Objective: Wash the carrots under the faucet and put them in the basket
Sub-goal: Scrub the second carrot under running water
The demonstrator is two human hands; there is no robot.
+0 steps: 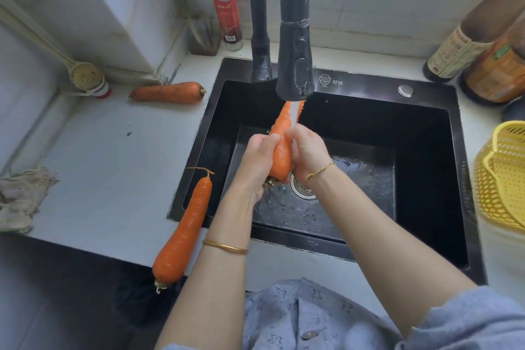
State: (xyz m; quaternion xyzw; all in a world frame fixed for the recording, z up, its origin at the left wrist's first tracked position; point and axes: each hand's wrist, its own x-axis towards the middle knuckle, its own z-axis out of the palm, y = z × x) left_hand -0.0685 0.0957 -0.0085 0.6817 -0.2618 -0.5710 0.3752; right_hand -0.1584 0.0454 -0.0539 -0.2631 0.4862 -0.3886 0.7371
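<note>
Over the black sink [426, 133], I'm gripping the carrot [279, 150] in both hands [262, 159], tip up under the faucet [295, 65].

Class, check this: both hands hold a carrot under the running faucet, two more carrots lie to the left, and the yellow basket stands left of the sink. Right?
Wrong in one respect: the head view shows the yellow basket right of the sink, not left. The left hand, right hand, held carrot, faucet and both other carrots are as stated.
</note>
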